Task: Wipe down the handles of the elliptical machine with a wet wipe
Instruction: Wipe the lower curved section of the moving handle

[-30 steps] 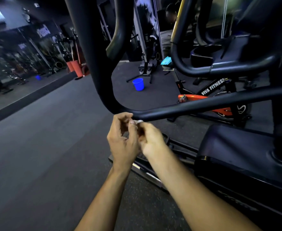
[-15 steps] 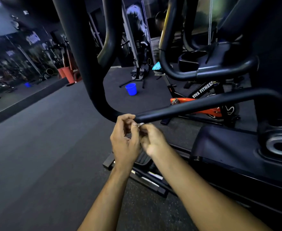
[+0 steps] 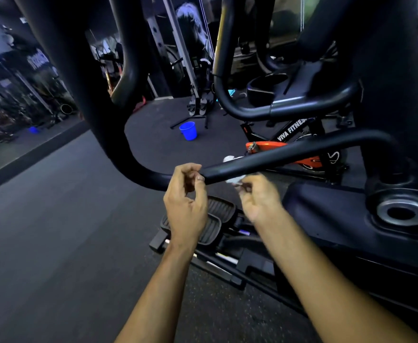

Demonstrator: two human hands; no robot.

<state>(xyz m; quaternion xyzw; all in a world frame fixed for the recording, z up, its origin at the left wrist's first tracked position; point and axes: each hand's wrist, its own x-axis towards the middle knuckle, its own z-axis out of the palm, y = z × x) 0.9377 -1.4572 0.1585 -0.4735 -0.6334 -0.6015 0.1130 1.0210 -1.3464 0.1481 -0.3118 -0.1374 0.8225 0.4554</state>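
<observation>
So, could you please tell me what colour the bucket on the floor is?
The bucket is blue, seen in the head view.

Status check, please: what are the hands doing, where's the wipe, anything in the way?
Left hand curled, holding nothing. Right hand pinching the wet wipe, draped over the handle bar. Nothing blocking the bar.

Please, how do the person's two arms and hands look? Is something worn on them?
Both forearms are bare up to the bottom edge of the picture: no sleeve shows. The left hand and the right hand have no glove, and no ring, watch or bracelet is visible. The right hand looks slightly blurred.
</observation>
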